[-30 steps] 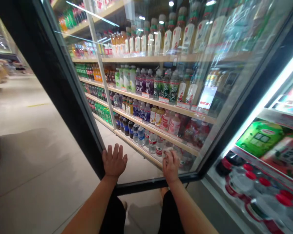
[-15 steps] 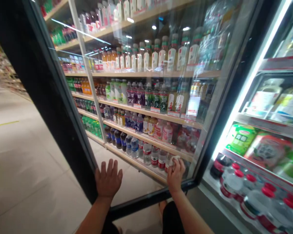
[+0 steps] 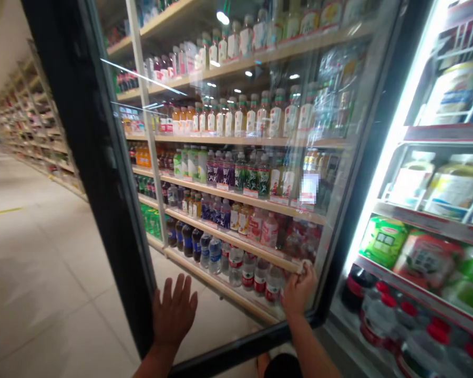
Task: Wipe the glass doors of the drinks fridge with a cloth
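A glass door [image 3: 228, 294] in a black frame stands swung out before me. My left hand [image 3: 174, 310] lies with spread fingers against the lower left of the door, near the frame's inner edge, and holds nothing. Low on the right side of the pane, my right hand [image 3: 300, 290] is closed around a crumpled whitish cloth [image 3: 305, 266], which is pressed to the glass. Most of the cloth is hidden by the fingers. Through the pane, bottles on wooden shelves [image 3: 205, 181] show, mixed with bright reflections.
On the right is a lit cooler with bottles on its shelves [image 3: 437, 214] and large red-capped bottles [image 3: 421, 341] at the bottom. The black door frame [image 3: 98, 173] slants along the left. Beyond it are a tiled floor [image 3: 43, 283] and a long row of stocked shelves [image 3: 39, 126].
My right hand has slid the cloth rightward along the glass, closer to the right frame. My left hand stays on the door. The head view has tilted up somewhat.
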Motion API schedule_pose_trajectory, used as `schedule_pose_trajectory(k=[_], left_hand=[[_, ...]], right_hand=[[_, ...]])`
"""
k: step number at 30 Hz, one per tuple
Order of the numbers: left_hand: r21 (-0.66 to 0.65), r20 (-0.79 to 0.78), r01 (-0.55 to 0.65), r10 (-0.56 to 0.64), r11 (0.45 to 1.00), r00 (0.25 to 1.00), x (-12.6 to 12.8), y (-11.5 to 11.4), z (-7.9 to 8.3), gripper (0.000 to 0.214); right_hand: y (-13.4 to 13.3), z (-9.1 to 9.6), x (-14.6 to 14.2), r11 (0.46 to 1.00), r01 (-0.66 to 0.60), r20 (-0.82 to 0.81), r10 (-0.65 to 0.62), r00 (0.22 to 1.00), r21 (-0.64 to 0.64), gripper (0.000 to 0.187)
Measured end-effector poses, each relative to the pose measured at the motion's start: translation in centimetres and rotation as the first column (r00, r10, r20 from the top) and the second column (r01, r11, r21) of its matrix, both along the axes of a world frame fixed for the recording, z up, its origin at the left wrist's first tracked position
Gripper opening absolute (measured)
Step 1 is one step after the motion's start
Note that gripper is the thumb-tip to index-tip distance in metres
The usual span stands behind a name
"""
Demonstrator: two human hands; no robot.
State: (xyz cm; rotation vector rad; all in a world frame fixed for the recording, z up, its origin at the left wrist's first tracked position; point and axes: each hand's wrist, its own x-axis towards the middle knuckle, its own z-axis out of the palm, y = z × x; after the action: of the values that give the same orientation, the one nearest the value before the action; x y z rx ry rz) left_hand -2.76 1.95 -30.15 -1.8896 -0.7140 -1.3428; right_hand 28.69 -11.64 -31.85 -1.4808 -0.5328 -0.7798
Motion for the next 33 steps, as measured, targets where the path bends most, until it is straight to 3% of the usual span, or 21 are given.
schedule_pose_trajectory(k=[4, 11, 13, 15, 17, 19, 24, 26, 29, 33], left_hand=[[0.020, 0.008, -0.001, 0.001, 1.000, 1.000, 0.0, 0.0, 0.2, 0.085], [-0.037, 0.002, 0.009, -0.009, 0.999, 1.000, -0.4, -1.2, 0.7, 0.080], [-0.060, 0.031, 0.029, -0.027, 0.998, 0.999, -0.2, -2.4, 0.9, 0.079], [-0.084, 0.081, 0.065, -0.058, 0.994, 0.995, 0.3, -3.8, 1.7, 0.078], [-0.089, 0.135, 0.115, -0.102, 0.989, 0.986, 1.2, -5.1, 3.5, 0.077], [-0.077, 0.180, 0.155, -0.139, 0.985, 0.974, 2.2, -5.9, 6.6, 0.077], [0.108, 0.128, 0.141, -0.154, 0.984, 0.980, 3.6, -4.6, 16.9, 0.073], [0.122, 0.095, 0.088, -0.100, 0.989, 0.990, 3.6, -3.6, 19.8, 0.072], [0.062, 0.050, 0.064, -0.067, 0.996, 0.996, 3.5, -2.6, 21.4, 0.070], [0.034, 0.042, 0.054, -0.055, 0.998, 0.998, 3.6, -2.3, 20.9, 0.063]], right_hand=[[0.8, 4.6, 1.3, 0.999, -0.017, 0.001, 0.017, 1.000, 0.029, 0.043], [-0.2, 6.5, 5.7, 0.975, 0.099, -0.114, -0.077, 0.990, 0.200, 0.045], [-0.3, 8.8, 6.4, 0.971, 0.094, -0.101, -0.073, 0.992, 0.222, 0.047], [-0.2, 11.7, 6.0, 0.980, 0.010, -0.024, -0.005, 1.000, 0.199, 0.046], [0.1, 13.9, 4.6, 0.983, -0.099, 0.070, 0.088, 0.994, 0.157, 0.045], [0.3, 14.7, 3.3, 0.978, -0.157, 0.118, 0.141, 0.983, 0.140, 0.047], [-0.1, 14.1, 3.9, 0.969, -0.090, -0.008, 0.094, 0.996, 0.232, 0.051], [-0.3, 14.8, 4.8, 0.965, -0.051, -0.041, 0.063, 0.997, 0.259, 0.052], [-0.2, 16.7, 4.4, 0.973, -0.082, 0.032, 0.077, 0.996, 0.217, 0.050], [0.4, 19.8, 2.1, 0.977, -0.165, 0.162, 0.143, 0.977, 0.138, 0.046]])
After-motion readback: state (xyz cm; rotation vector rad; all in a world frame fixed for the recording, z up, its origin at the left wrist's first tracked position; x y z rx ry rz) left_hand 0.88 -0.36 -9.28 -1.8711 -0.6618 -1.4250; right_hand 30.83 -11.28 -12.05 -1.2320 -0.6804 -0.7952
